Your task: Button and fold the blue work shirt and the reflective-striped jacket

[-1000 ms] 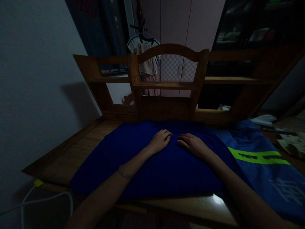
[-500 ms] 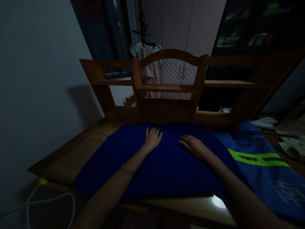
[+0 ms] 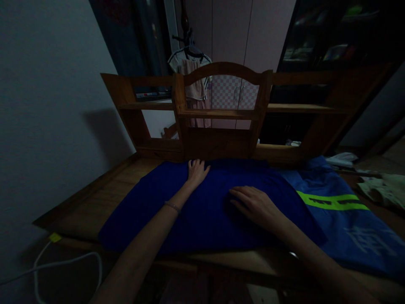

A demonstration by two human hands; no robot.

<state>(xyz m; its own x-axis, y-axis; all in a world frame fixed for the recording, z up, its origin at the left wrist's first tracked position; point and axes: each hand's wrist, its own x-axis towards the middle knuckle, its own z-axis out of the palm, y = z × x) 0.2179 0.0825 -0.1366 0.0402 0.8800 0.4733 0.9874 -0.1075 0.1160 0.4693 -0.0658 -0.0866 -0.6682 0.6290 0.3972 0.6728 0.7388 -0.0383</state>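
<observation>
A dark blue cloth garment (image 3: 202, 215) lies spread over the wooden desk, its exact kind hard to make out in the dim light. My left hand (image 3: 196, 171) rests on its far part, fingers apart and reaching toward the shelf. Over the right half of the cloth is my right hand (image 3: 253, 202), palm down with the fingers extended to the left; it appears slightly raised. A lighter blue garment (image 3: 335, 223) with a bright green stripe and pale lettering lies against the cloth's right side.
A wooden shelf unit (image 3: 218, 114) stands along the desk's back edge. The bare desk top (image 3: 95, 202) shows at left, beside the wall. A white cable (image 3: 68, 261) loops at the lower left. Clothes hang on a rack (image 3: 190, 55) behind the shelf.
My left hand has slid a little farther toward the shelf on the cloth. My right hand has come nearer to me and seems lifted. The view has shifted slightly.
</observation>
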